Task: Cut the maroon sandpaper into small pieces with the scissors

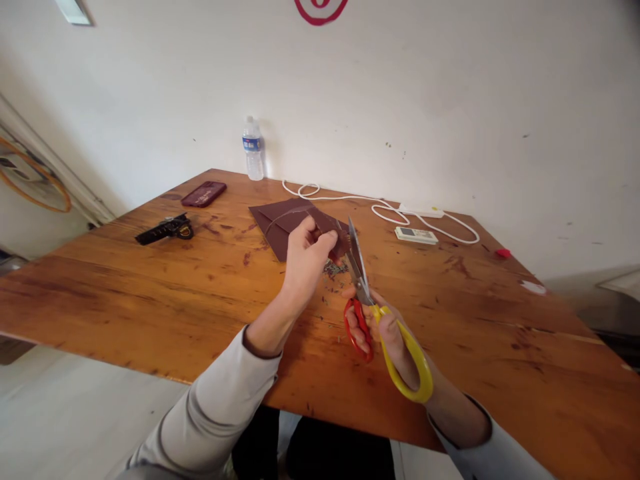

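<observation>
Head view: a maroon scrap [336,241] is pinched by the left hand [306,257]; red-and-yellow scissors [370,313] are gripped by the right hand [387,333], over open bench [150,287] mid-surface.

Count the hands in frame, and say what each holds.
2. The left hand pinches a small dark red piece above the table; the right hand grips the scissors beside it. No others visible.

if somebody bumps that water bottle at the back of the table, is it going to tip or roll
Probably tips easily: the water bottle stands tall and narrow, upright near the wooden table's far edge. Being round, it would likely roll once down. How full it is cannot be told.
</observation>
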Available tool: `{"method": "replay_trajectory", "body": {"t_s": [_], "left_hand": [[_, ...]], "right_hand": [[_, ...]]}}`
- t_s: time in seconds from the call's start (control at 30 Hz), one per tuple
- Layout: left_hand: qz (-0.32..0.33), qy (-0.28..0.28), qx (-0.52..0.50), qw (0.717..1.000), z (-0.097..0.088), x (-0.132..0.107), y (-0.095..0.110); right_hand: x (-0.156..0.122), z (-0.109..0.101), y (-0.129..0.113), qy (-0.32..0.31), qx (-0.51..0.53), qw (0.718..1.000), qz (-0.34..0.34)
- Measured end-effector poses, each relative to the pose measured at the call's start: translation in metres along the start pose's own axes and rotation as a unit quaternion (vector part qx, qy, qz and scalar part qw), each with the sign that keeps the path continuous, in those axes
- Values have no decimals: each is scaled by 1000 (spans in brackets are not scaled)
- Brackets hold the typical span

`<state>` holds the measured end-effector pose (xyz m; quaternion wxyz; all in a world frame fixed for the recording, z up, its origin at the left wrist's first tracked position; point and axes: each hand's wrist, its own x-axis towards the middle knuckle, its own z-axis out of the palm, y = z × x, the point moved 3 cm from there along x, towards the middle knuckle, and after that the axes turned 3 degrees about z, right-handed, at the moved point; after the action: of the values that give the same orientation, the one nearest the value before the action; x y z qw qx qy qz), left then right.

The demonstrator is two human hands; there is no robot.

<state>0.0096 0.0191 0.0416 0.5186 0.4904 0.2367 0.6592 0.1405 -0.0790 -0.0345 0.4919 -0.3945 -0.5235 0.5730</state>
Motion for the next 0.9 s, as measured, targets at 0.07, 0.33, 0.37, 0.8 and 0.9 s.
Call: {"method": "replay_trajectory", "body": {"t_s": [0.07,0.33,0.37,0.8,0.9], "left_hand": [[-5,5,1,1000,0,0,1],[-15,-3,4,1000,0,1,2],[-16,-5,4,1000,0,1,2],[-29,-10,6,1000,-1,3,0],[-30,-11,1,999,-1,3,0]], "right_hand": [[1,-1,2,-2,5,1000,6],[-2,3,-3,12,30,999,21],[-2,4,-4,12,33,999,23],[2,-2,7,5,92,995,38],[1,-2,6,8,86,996,38]]}}
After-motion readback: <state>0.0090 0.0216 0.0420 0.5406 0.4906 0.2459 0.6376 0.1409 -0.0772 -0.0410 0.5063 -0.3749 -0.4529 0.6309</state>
